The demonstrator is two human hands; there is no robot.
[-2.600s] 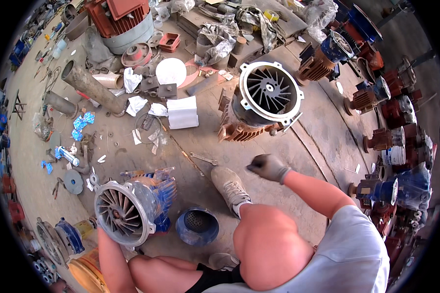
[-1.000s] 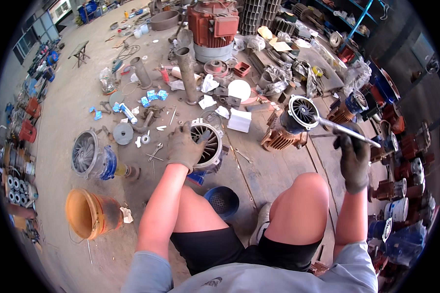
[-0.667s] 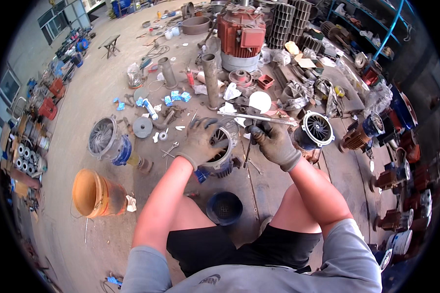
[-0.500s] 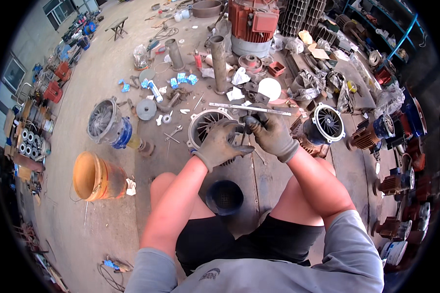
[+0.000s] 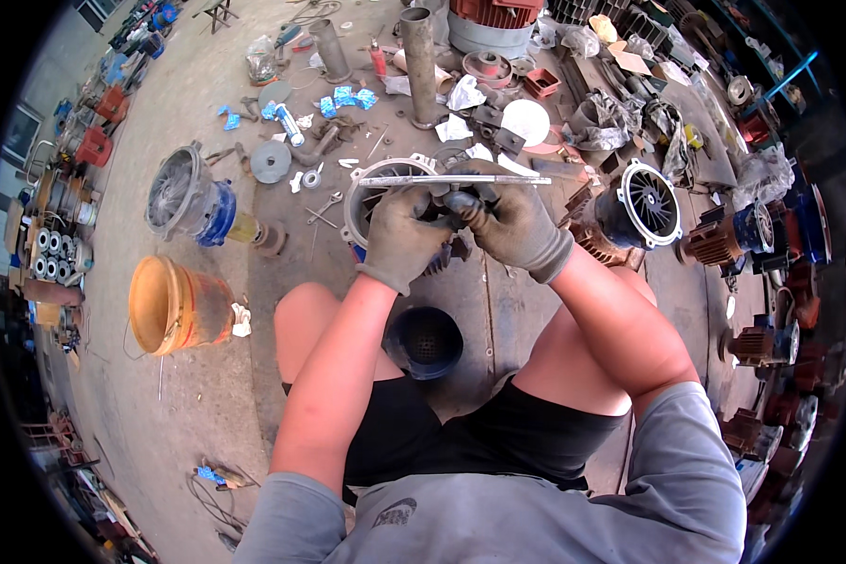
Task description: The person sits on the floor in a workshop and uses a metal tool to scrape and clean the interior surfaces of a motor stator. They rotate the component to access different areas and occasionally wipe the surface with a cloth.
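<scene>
A long, thin silvery metal piece (image 5: 517, 180), seen edge-on, lies level across the front of my hands, with a dark part under its middle. My gloved right hand (image 5: 517, 221) is closed around that dark part, thumb bent over it. My left hand (image 5: 402, 235), gloved too, curls its fingers against the same part from the other side; its fingertips are partly hidden. Just beyond stands a round motor housing (image 5: 352, 211) with a pale flange and radial vanes, largely covered by my hands. A dark round bowl (image 5: 426, 342) sits on the floor between my knees.
At left stand a yellow bucket (image 5: 155, 305) and a blue motor (image 5: 183, 193) with a vaned opening. Another vaned motor (image 5: 650, 202) is at right. Ahead are a wrench (image 5: 327, 207), an upright pipe (image 5: 417, 70) and a white disc (image 5: 525, 122). Several motors line the right side.
The silvery piece has gone from slanted to level and shifted slightly left. My left hand, fingers spread before, has closed in on the dark part beside my right hand. The view has tilted downward.
</scene>
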